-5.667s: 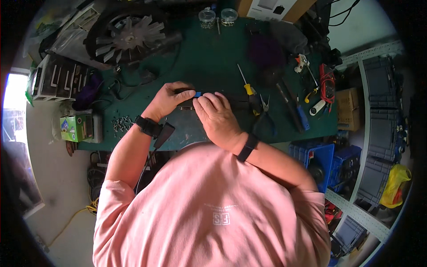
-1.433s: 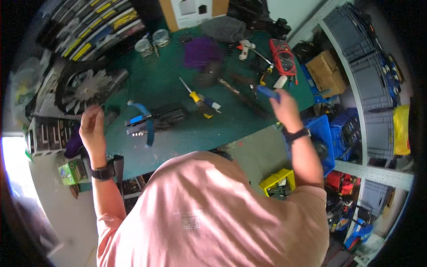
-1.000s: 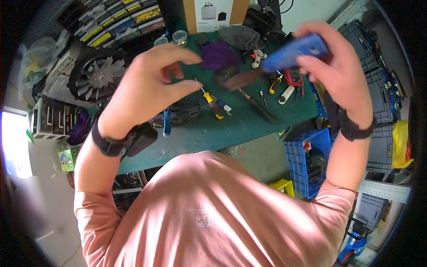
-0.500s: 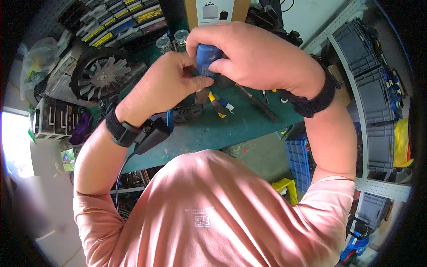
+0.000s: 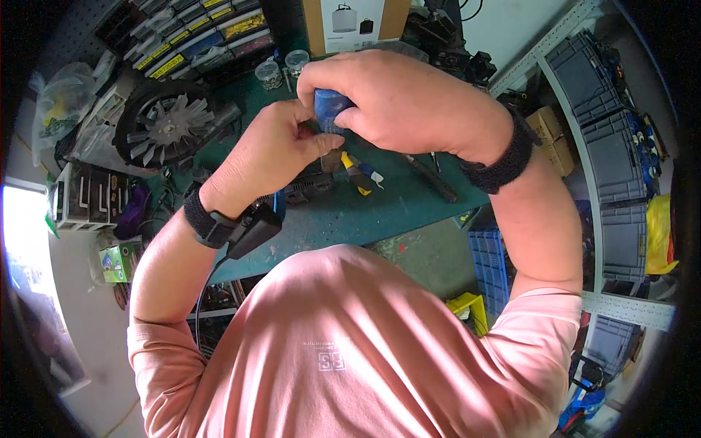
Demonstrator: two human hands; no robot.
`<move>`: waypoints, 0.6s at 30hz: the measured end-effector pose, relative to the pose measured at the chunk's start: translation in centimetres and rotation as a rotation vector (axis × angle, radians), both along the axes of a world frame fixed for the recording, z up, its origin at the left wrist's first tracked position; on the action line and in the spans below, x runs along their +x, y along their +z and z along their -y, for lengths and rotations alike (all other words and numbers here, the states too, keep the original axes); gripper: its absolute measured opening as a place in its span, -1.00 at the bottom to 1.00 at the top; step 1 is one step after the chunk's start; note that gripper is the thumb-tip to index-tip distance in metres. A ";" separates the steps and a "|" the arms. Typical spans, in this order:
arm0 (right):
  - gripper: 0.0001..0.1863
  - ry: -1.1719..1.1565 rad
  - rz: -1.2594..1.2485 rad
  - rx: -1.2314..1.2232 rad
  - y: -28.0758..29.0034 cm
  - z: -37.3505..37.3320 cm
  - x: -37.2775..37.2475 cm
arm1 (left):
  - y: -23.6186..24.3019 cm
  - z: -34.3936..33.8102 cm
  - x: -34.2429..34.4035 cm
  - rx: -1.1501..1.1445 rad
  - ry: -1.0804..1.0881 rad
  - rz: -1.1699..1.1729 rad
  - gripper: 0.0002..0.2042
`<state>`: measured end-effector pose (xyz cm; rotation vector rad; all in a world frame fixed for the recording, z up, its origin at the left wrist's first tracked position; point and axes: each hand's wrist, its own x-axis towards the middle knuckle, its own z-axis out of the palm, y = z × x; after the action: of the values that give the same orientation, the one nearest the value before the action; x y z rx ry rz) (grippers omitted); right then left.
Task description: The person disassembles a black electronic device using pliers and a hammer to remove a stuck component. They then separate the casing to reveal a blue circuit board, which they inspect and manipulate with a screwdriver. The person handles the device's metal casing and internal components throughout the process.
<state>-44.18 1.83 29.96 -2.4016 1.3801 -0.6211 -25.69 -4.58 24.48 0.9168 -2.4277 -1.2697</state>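
Note:
Over the green bench point(image 5: 380, 219), my right hand point(image 5: 394, 109) is wrapped round the blue handle point(image 5: 330, 106) of a tool with a dark, brownish lower part point(image 5: 331, 159). My left hand point(image 5: 277, 150) is closed beside it, with the thumb against the bottom of the blue handle; its other fingertips are partly hidden. Beyond my hands lie a yellow-handled screwdriver point(image 5: 349, 166), another yellow tool point(image 5: 361, 186) and a long dark bar point(image 5: 431, 179). A dark tool body point(image 5: 303, 191) with blue on it sits partly behind my left wrist.
A finned wheel point(image 5: 168, 120) stands at the back left, with organiser cases point(image 5: 193, 36) above it. Two clear jars point(image 5: 269, 73) and a cardboard box point(image 5: 354, 25) are at the back. Grey crates point(image 5: 621, 160) on shelving, a blue crate point(image 5: 488, 270) and a yellow bin point(image 5: 467, 310) are right.
Both hands came together from either side about a second ago, the right bringing the blue-handled tool to the middle. In the last half second they have lowered slightly toward me.

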 end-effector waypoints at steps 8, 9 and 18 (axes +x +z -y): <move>-0.81 0.013 -0.004 -0.020 -0.1 0.2 0.2 | -0.9 0.1 0.2 -0.028 0.004 -0.157 -0.78; -0.81 0.012 -0.002 -0.016 -0.1 0.2 0.3 | -0.8 0.0 0.2 -0.030 0.006 -0.149 -0.78; -0.76 0.034 -0.003 -0.074 -0.2 0.0 0.1 | -0.8 0.1 0.2 -0.063 0.003 -0.123 -0.77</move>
<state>-44.03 1.82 29.72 -2.4787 1.3368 -0.6719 -25.49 -4.67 23.68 0.8008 -2.3555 -1.2046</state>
